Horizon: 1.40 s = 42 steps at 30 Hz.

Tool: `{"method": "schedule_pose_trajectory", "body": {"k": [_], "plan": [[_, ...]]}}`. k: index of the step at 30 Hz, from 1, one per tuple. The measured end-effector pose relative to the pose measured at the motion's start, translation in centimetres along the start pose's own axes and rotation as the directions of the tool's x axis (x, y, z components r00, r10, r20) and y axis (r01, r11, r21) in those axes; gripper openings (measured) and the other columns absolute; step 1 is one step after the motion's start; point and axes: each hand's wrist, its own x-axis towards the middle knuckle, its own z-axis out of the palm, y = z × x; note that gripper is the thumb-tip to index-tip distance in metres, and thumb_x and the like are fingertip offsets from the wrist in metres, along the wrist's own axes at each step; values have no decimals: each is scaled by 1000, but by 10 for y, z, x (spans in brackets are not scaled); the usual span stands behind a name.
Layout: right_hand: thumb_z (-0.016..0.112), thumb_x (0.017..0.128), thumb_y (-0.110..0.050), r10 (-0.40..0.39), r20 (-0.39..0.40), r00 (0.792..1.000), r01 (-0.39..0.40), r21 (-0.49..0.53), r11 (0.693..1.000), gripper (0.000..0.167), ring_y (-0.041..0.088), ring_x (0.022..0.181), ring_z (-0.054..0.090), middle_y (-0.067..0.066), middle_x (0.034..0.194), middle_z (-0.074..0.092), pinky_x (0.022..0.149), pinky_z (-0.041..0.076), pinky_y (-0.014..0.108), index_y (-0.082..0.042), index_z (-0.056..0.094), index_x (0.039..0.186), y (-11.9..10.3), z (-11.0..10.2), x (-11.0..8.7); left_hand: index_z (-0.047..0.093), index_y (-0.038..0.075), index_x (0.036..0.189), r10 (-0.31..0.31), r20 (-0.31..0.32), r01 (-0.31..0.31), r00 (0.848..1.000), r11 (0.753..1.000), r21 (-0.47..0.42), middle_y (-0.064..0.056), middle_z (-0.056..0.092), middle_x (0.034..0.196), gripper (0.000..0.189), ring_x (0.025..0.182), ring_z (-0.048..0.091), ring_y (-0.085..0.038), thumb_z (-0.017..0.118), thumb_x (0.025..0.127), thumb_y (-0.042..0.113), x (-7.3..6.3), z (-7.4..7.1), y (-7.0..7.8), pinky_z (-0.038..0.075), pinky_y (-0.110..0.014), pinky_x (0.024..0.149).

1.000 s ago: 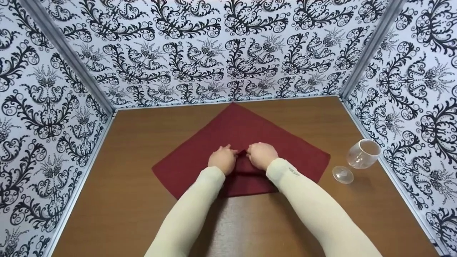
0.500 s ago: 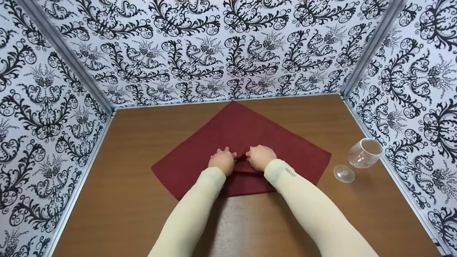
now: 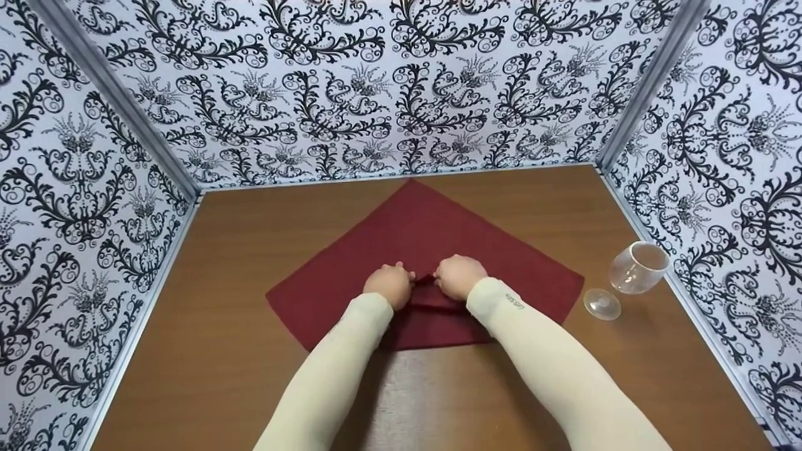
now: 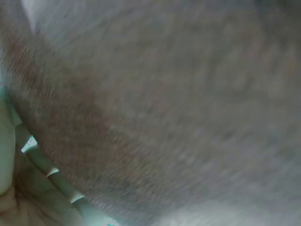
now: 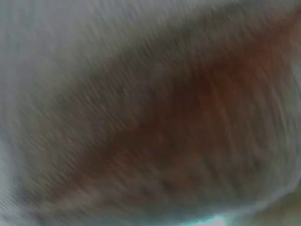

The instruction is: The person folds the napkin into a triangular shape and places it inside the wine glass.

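A dark red cloth napkin (image 3: 413, 219) lies on the wooden table, one corner pointing at the back wall. Both hands work at its middle in the head view. The left hand (image 3: 387, 285) pinches a raised bit of cloth, its other fingers spread over the napkin. Opposite it, the right hand (image 3: 460, 276) has its fingers curled and pinches the same fold from the other side. A small dark peak of cloth and a shadowed fold show between them. In the left wrist view, part of the left hand (image 4: 35, 197) shows beside blurred cloth; blurred cloth fills most of the right wrist view.
A clear stemmed glass (image 3: 638, 269) stands on the table (image 3: 232, 250) to the right of the napkin, near the right wall. Patterned black-and-white panels (image 3: 344, 94) enclose the table at the back and both sides.
Both hands have shifted slightly toward the body, along with the cloth peak between them. The left index finger has drawn back a little. The glass has stayed in place.
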Motion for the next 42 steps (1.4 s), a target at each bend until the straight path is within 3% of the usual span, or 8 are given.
{"method": "schedule_pose_trajectory", "body": {"k": [5,7,10,16,20,27,32,42], "plan": [[65,102,-23,18,-78,997,-15,40,999,21,29,93,77,7,103,81,81,62,52,-15,83,94,3,-7,2,82,28,116,16,-120,-22,993,999,-49,-4,80,115,26,106,76,-28,59,107,25,2,-9,-1,62,-48,89],[63,104,-24,25,-127,992,-19,51,999,22,30,100,77,6,108,81,86,62,52,-16,83,101,3,-8,3,82,29,118,17,-175,-27,984,998,-56,-2,79,122,26,113,75,-25,59,106,24,4,-10,-1,61,-46,94],[62,105,-24,18,-161,987,-12,37,999,23,29,108,75,6,116,79,93,60,50,-15,83,106,5,-6,5,80,26,124,29,-207,-42,978,997,-61,-1,74,135,28,124,71,-25,58,107,23,5,-8,1,59,-46,100],[64,104,-22,-29,-78,997,29,5,1000,23,25,128,68,5,136,73,109,53,45,-16,83,115,5,6,4,78,28,128,43,-112,-44,993,999,-9,-1,68,145,27,133,66,-27,64,104,27,5,1,3,54,-46,108],[66,103,-23,-19,-61,998,21,32,999,26,29,131,67,7,141,70,109,53,48,-15,80,123,4,9,0,76,29,131,47,-90,-45,995,999,18,-1,66,147,29,136,64,-26,66,104,27,6,4,3,50,-44,114],[70,101,-30,-6,-31,999,7,21,1000,34,34,134,64,8,147,65,109,52,50,-17,76,132,5,11,-2,79,26,127,23,-76,-22,997,1000,8,-5,67,146,27,127,68,-37,64,105,26,5,4,6,57,-49,102],[69,101,-29,1,-28,1000,0,26,1000,31,34,129,67,7,144,67,106,54,50,-17,78,128,4,9,-1,81,23,121,25,-78,-24,997,1000,13,-7,69,142,24,118,72,-37,63,105,25,3,1,8,59,-50,97],[70,100,-26,-20,-41,999,21,25,999,25,37,114,73,9,136,72,93,59,54,-14,81,119,0,5,-4,79,16,126,19,-90,-19,996,1000,2,-12,72,136,37,110,74,-38,51,111,36,6,5,7,60,-51,93]]}}
